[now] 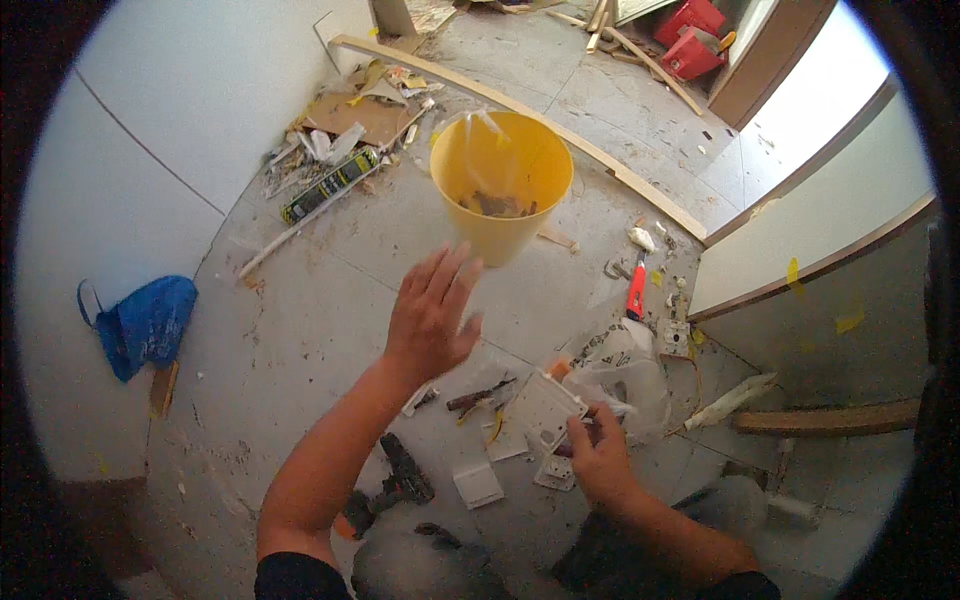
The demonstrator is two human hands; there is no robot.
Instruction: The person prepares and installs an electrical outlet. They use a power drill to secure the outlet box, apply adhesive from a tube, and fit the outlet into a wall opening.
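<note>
My left hand [432, 310] is stretched out over the floor with its fingers extended and nothing in it. Its fingertips come close to the base of a yellow bucket [500, 240], which has dark scraps and a clear plastic piece inside. Between the fingers and thumb of my right hand [600, 460] is a white plastic plate [545, 405], tilted and gripped by its right edge. Below it lies a small white cover plate [478, 486] on the floor. A dark power drill [405, 470] rests near my knees, and brown-handled tools [475, 397] lie between my forearms.
A clear plastic bag [640, 385] and a red utility knife [636, 290] lie at the right. Rubbish and a dark cartridge [330, 185] sit by the left wall, near a blue bag [150, 320]. A long wooden strip [540, 115] crosses behind the bucket.
</note>
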